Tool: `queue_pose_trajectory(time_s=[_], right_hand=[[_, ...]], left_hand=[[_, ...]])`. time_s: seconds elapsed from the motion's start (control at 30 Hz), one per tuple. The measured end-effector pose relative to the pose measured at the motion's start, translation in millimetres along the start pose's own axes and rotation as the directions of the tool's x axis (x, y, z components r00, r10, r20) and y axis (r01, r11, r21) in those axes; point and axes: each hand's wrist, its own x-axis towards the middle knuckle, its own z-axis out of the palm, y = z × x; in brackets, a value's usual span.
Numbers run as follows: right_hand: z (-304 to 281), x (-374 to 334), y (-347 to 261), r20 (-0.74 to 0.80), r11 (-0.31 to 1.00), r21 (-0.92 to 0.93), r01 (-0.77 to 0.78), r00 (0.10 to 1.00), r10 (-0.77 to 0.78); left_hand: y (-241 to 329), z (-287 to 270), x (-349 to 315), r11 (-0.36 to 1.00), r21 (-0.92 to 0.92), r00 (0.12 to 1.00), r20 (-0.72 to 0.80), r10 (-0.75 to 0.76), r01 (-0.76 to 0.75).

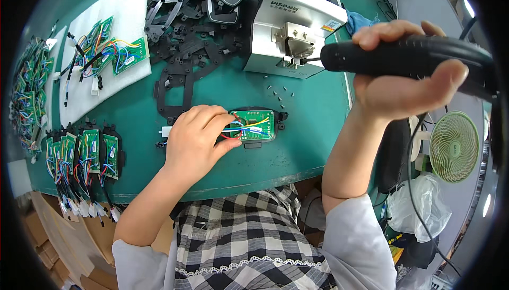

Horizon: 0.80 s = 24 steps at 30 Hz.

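My right hand (pixel 397 78) is wrapped around a black electric screwdriver (pixel 366 56), held sideways at the upper right. Its thin bit reaches the outlet on the front of a white screw feeder (pixel 297 24); whether a screw sits on the tip is too small to tell. On the table, my left hand (pixel 199 136) grips the left end of a green circuit board (pixel 262 123), which lies in a black plastic housing (pixel 253 144). Red, blue, yellow and white wires run from the board under my fingers. A white connector (pixel 165 131) shows left of the hand.
Loose screws (pixel 281 94) lie below the feeder. Black plastic frames (pixel 196 40) are heaped at the back. Wired boards (pixel 87 154) stand in a row at the left edge, others (pixel 130 56) on white foam (pixel 122 11). A green fan (pixel 454 145) stands at the right.
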Motion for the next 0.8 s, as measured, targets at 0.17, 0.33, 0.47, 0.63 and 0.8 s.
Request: queue_pose_trajectory(time_s=[0.17, 0.33, 0.47, 0.63, 0.8], right_hand=[[17.3, 4.8, 8.8, 0.056, 0.999, -0.052, 0.013, 0.998, -0.010], [27.7, -5.4, 10.8, 0.079, 0.986, -0.168, 0.021, 0.997, -0.008], [26.0, -11.1, 6.2, 0.119, 0.991, -0.133, 0.005, 0.993, 0.011], [44.5, -46.4, 0.2, 0.250, 0.978, 0.026, -0.209, 0.948, 0.196], [66.9, -69.9, 3.4, 0.339, 0.968, 0.061, -0.242, 0.918, 0.208]], left_hand=[[0.7, -0.6, 0.5, 0.999, 0.028, 0.999, -0.013, 0.034, -0.034], [0.2, 0.3, 0.4, 0.999, 0.033, 0.998, -0.039, 0.042, -0.041], [-0.9, 0.8, -2.6, 0.999, 0.029, 0.998, -0.053, 0.040, -0.038], [-1.5, -0.4, -3.7, 0.998, 0.051, 0.998, -0.049, 0.047, -0.044], [-3.4, 1.3, -4.6, 0.999, 0.025, 0.998, -0.057, 0.036, -0.035]])
